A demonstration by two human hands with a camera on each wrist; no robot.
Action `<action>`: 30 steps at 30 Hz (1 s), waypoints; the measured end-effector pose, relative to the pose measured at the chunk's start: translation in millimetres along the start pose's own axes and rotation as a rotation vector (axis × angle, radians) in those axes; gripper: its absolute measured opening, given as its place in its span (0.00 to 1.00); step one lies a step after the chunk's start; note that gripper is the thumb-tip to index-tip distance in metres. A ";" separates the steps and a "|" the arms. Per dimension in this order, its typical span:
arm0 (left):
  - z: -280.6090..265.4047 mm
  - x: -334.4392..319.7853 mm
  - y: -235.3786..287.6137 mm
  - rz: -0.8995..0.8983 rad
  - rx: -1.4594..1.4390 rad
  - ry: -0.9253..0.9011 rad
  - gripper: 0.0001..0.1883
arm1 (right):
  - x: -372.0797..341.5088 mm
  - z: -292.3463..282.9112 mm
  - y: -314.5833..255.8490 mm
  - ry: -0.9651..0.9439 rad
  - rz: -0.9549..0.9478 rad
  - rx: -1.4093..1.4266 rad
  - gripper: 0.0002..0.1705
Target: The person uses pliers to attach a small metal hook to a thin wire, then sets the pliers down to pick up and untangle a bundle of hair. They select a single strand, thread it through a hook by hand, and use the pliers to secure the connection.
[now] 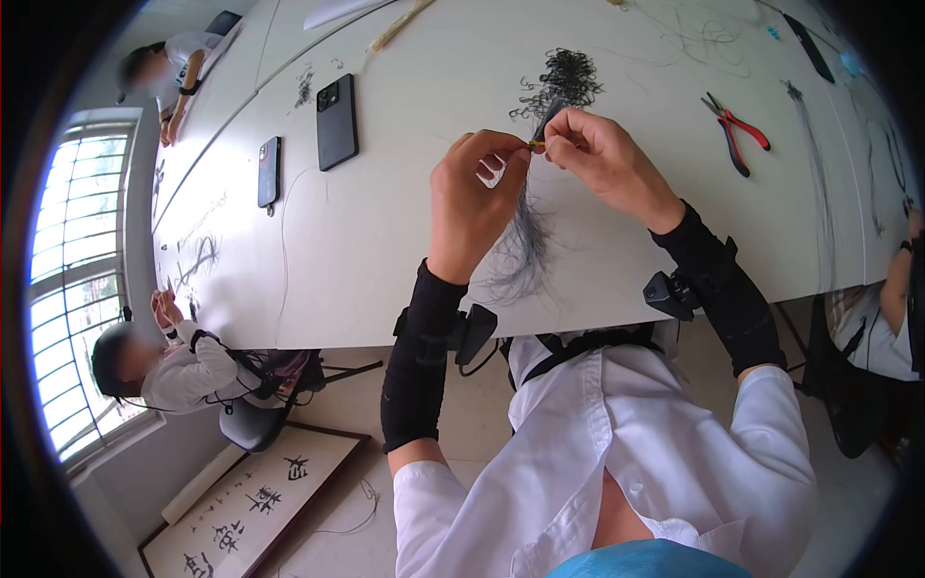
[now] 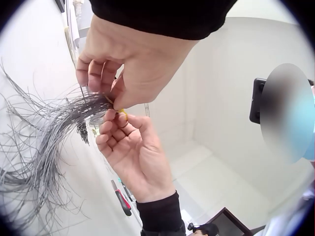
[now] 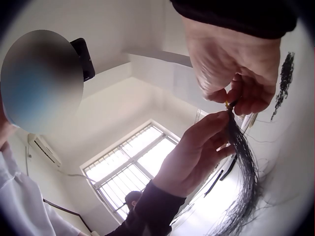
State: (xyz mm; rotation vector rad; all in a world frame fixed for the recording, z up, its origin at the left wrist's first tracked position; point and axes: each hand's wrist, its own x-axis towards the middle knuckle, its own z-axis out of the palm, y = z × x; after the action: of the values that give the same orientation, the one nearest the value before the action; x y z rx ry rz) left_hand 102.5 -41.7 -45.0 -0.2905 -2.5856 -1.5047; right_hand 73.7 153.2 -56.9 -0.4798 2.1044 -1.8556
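Left hand [image 1: 475, 199]: pinches a grey bundle of thin, wiry strands [image 1: 525, 239].
Right hand [image 1: 609, 166]: pinches at a small yellow band [image 1: 537, 144].
Bundle: fans out over the flat white desk [image 1: 385, 250].
Beyond: heap of small black loops [image 1: 571, 77].

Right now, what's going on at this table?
Someone in a white shirt has both hands on a bundle of dark gray strands over a white table. The left hand pinches the bundle; the right hand meets it there, fingertips on a small yellow loop. The loose ends fan out toward the wearer. A pile of small dark pieces lies just beyond the hands, with pliers off to the right.
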 end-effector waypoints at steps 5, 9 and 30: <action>1.9 0.5 3.6 -0.118 -0.173 0.007 0.07 | -2.7 1.3 -2.3 0.025 -0.034 -0.017 0.11; 1.2 0.2 -4.7 -0.210 -0.371 -0.042 0.08 | -2.0 2.1 5.3 0.057 -0.080 -0.001 0.12; -6.3 2.5 -18.9 -0.117 -0.134 0.182 0.08 | -7.3 -1.8 9.1 0.126 -0.148 -0.222 0.13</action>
State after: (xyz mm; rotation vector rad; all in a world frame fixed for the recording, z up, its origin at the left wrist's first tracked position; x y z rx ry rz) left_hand 95.8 -56.1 -57.3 -0.0135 -2.4031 -1.6622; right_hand 78.9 159.0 -65.7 -0.5990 2.4343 -1.7791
